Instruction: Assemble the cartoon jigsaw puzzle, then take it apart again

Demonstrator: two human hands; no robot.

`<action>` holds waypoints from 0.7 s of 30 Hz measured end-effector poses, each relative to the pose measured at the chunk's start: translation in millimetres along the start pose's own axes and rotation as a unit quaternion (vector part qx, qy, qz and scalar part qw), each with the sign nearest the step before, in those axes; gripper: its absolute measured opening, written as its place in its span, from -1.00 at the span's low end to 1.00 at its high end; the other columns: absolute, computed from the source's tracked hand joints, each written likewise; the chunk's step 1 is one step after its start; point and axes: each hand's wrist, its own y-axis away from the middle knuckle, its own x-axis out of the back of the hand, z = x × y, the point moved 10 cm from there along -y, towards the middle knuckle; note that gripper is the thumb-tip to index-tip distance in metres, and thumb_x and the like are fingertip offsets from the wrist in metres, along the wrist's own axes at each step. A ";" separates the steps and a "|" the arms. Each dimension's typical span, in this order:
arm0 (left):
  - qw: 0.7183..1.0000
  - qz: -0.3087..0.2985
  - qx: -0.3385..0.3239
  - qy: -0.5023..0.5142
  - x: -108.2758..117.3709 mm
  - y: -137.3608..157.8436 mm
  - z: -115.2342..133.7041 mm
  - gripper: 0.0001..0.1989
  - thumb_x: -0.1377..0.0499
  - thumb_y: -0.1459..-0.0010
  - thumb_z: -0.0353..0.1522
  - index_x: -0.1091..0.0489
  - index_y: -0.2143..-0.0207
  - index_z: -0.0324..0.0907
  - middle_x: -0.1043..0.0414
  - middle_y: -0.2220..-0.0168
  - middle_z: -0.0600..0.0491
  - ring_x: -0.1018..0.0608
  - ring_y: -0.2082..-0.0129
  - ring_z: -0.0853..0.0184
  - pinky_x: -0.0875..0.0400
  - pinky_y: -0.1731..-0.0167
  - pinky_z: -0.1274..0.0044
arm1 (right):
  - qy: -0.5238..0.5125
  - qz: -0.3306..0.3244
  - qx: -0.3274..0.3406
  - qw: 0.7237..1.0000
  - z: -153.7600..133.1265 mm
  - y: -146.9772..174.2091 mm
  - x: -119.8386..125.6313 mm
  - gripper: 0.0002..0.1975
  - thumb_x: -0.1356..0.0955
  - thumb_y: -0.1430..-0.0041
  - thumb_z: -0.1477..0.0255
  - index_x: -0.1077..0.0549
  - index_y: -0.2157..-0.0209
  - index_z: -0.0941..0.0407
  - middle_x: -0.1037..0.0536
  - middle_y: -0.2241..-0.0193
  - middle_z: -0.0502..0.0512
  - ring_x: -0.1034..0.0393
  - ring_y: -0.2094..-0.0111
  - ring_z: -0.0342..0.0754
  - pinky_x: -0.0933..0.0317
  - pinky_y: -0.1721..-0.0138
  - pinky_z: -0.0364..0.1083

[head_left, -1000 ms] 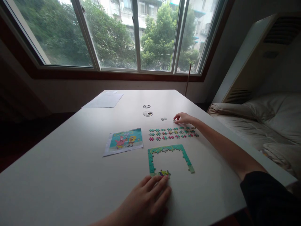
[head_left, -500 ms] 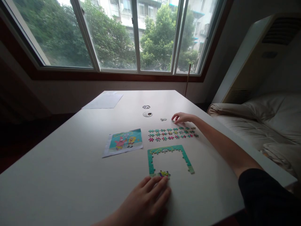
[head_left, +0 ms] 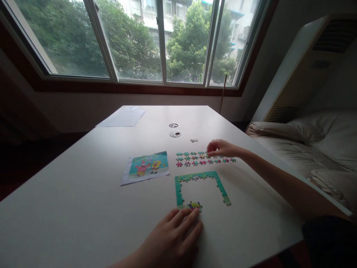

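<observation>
My left hand (head_left: 178,232) lies flat, fingers stretched, with its fingertips on the lower edge of a partly joined jigsaw frame (head_left: 178,191). The frame is green, with a gap at its lower right. Over the rows of loose puzzle pieces (head_left: 194,163), my right hand (head_left: 221,148) has thumb and fingers pinched together on what looks like a small greenish puzzle piece, mostly hidden by the fingertips. Part of the top row is covered by this hand. Left of the pieces is a picture sheet (head_left: 147,165) with cartoon figures.
A few pale pieces (head_left: 194,140) lie beyond the rows. Two round flat items (head_left: 175,134) sit farther back. White paper (head_left: 122,118) rests at the far left corner of the white table (head_left: 83,197). To the right stands a cream sofa (head_left: 295,137).
My right hand has moved from beyond the rows toward me, over the top row, still pinched. A pale piece behind it now shows. My left hand stays on the frame.
</observation>
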 end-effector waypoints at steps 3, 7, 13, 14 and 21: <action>1.000 -0.008 0.005 0.006 1.1 -1.3 0.4 -0.73 -0.02 -0.20 -0.36 -0.29 0.06 -0.25 -0.31 -0.03 -0.12 -0.40 0.05 0.15 -0.37 0.14 0.37 | -0.046 -0.100 0.055 0.992 -37.2 46.8 -37.4 -0.70 -0.36 0.00 0.22 -0.44 0.37 0.20 -0.49 0.45 0.06 -0.32 0.42 -0.16 -0.20 0.38 -0.17; 1.000 -0.017 0.009 0.000 1.3 -1.4 1.9 -0.73 -0.03 -0.19 -0.38 -0.28 0.06 -0.24 -0.31 -0.02 -0.13 -0.39 0.05 0.16 -0.35 0.14 0.37 | -0.047 -0.142 0.058 0.987 -58.2 90.1 -64.8 -0.73 -0.38 0.01 0.25 -0.47 0.40 0.19 -0.49 0.47 0.04 -0.28 0.45 -0.18 -0.18 0.39 -0.19; 0.998 -0.055 0.010 -0.013 -1.2 -3.6 3.3 -0.72 0.00 -0.21 -0.37 -0.27 0.04 -0.25 -0.29 -0.04 -0.12 -0.38 0.04 0.14 -0.34 0.12 0.35 | -0.023 -0.107 0.034 0.993 -52.6 96.8 -72.6 -0.76 -0.40 0.04 0.26 -0.49 0.42 0.16 -0.48 0.51 0.00 -0.23 0.49 -0.20 -0.12 0.48 -0.23; 0.998 -0.061 0.008 -0.015 -1.0 -4.3 3.5 -0.72 0.01 -0.22 -0.37 -0.27 0.03 -0.25 -0.29 -0.05 -0.12 -0.37 0.03 0.14 -0.34 0.12 0.36 | -0.016 -0.104 0.033 0.994 -51.4 96.2 -71.9 -0.76 -0.40 0.03 0.25 -0.49 0.40 0.15 -0.47 0.50 0.00 -0.22 0.50 -0.20 -0.11 0.49 -0.23; 0.998 -0.056 -0.028 -0.021 0.8 -8.5 12.6 -0.67 0.02 -0.25 -0.30 -0.25 0.00 -0.29 -0.29 -0.05 -0.13 -0.33 -0.02 0.15 -0.29 0.08 0.37 | 0.039 -0.113 0.034 0.992 -46.3 104.9 -58.1 -0.78 -0.37 -0.01 0.28 -0.46 0.36 0.15 -0.42 0.46 0.01 -0.25 0.43 -0.17 -0.13 0.41 -0.20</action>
